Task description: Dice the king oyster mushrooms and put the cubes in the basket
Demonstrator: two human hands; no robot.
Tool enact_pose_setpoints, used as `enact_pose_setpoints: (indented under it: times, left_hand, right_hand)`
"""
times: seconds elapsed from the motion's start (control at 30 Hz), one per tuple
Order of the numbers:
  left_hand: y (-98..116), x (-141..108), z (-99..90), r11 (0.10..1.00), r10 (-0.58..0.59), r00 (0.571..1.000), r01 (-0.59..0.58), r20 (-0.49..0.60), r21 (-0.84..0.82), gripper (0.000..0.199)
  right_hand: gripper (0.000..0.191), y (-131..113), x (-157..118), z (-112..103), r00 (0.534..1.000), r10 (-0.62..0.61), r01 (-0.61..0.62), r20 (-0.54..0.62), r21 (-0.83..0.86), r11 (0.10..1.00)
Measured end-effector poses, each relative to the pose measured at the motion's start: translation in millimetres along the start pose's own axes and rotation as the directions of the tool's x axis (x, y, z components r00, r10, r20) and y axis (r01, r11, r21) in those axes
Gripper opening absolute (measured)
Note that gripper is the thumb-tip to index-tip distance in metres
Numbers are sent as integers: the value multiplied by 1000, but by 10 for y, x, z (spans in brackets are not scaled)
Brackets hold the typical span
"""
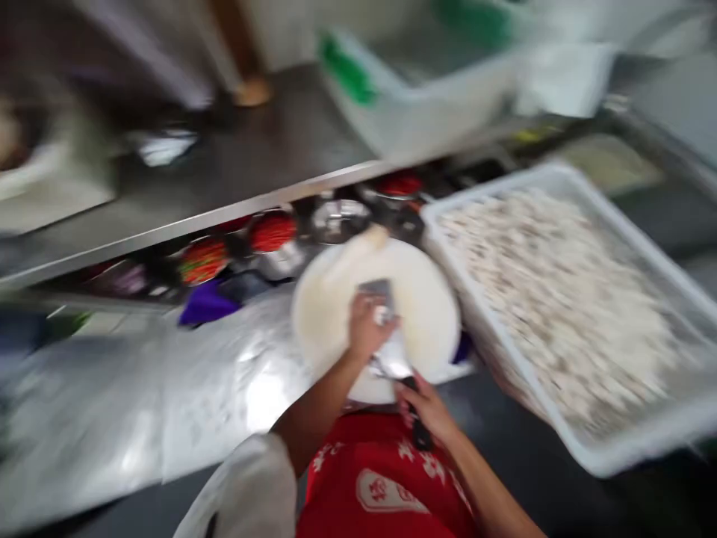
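Observation:
A cleaver [396, 357] lies slantwise over a round, pale cutting board [434, 306], its wide blade pointing away from me. My right hand [429, 411] is closed around the black handle, close to the red apron [358, 463]. My left hand [370, 329] is closed at the blade's far part, with the thumb across the metal. Beyond its fingers shows a dark grey flat end, and blur hides whether anything lies under the hand. At the board's far edge rests a pale, long shape [364, 243], too smeared to name.
A large white tub [498, 336] of pale, chopped-looking pieces stands at right. Behind the board are metal bowls with red bits [272, 232] and mixed red-green bits [202, 260]. A steel shelf edge [252, 205] runs above them. Purple cloth [207, 304] lies left, beside the shiny metal counter [224, 388].

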State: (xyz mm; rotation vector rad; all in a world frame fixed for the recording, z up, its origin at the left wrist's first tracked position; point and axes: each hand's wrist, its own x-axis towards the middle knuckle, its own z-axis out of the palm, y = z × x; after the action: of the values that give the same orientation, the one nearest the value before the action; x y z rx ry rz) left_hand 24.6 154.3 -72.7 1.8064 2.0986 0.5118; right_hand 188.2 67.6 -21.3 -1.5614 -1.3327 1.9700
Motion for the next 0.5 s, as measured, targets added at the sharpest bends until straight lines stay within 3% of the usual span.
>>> enact_pose_setpoints:
  times: [0.1,0.2,0.3,0.37,0.43,0.5]
  left_hand:
    - [116,73,252,967,-139,984,110,-115,-229,48]
    - [624,70,272,925,-138,975,65,-172,-375,30]
    - [1461,209,286,870,85,978,-166,-192,-464,27]
    - [2049,387,355,795,289,944,-330,-160,-509,34]
    - [2565,536,459,720,500,861,-475,-96,-506,40]
    - [2974,607,604,672,667,745,-602,0,-431,48]
  right_hand:
    - [40,207,141,-191,994,112,-105,-9,282,954]
    - [34,264,-134,-524,995,91,-95,31,449,888]
    - [32,170,-588,-979,995,40,12,-95,498,867]
    - [30,69,-784,-1337,965,44,89,-260,479,873]
    - [26,-40,-860,-1686,908,72,138,-412,458,878]
    - [22,-130,-879,-1972,868,104,163,-486,476,864]
